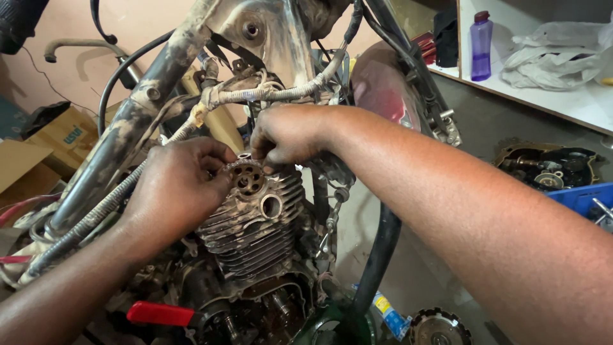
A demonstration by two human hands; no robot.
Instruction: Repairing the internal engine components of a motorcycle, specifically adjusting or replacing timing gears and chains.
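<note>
Head view: a mechanic's two hands meet on the cam sprocket point(248, 179) atop a grimy finned cylinder head point(255, 220), mid-frame. The left hand point(182, 185) cups the sprocket from 9 o'clock, fingers curled on its rim; the right hand point(287, 135) pinches at its 1 o'clock edge, equally near. The sprocket's face tilts toward the camera. One purple bottle point(481, 46) stands at 2 o'clock, one red-handled tool point(159, 314) at 7 o'clock

Two hands: left hand point(175, 185), right hand point(287, 134). One finned engine cylinder head point(255, 223). One purple bottle point(481, 46); one cardboard box point(64, 137).
</note>
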